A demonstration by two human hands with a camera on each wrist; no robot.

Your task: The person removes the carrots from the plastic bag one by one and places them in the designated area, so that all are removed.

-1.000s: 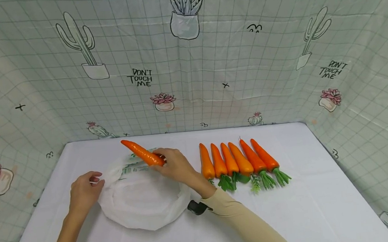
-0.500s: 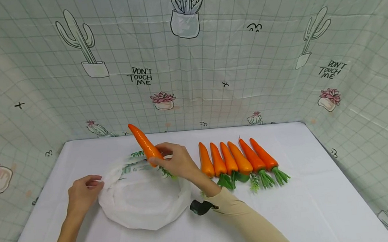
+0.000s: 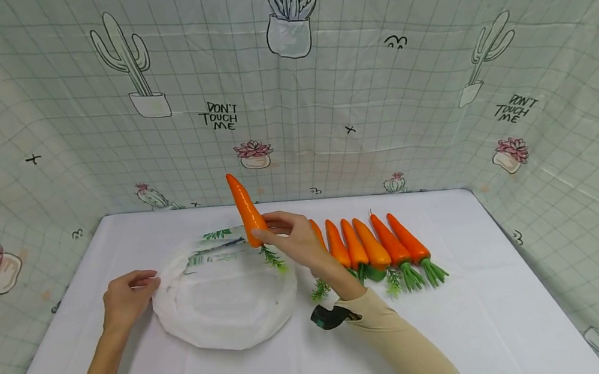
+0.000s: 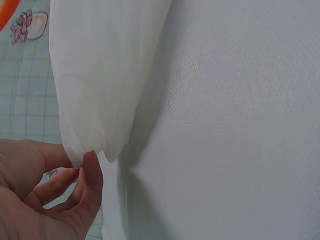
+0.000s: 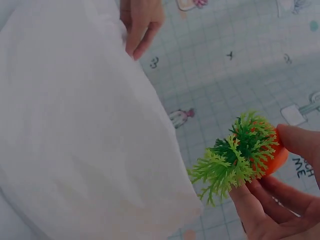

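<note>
My right hand [image 3: 296, 238] holds an orange carrot [image 3: 245, 207] between thumb and fingers, near its leafy end. The tip points up, and the feathery green top [image 5: 235, 152] hangs below. Under it stands a white plastic bag [image 3: 227, 335] with green print, its round mouth facing up. At the bag's left rim my left hand [image 3: 126, 300] pinches the edge; the left wrist view shows thumb and finger on the thin white plastic [image 4: 100, 80]. Whether anything lies inside the bag is hard to tell.
Several carrots [image 3: 372, 246] lie in a row to the right of the bag, leafy ends toward me; my right hand and forearm partly cover the leftmost. A white cloth [image 3: 485, 313] covers the table. A printed curtain [image 3: 355, 85] encloses the back and sides.
My right hand has moved right with the carrot, which has turned from slanting left to nearly upright. The left hand has stayed at the bag's rim.
</note>
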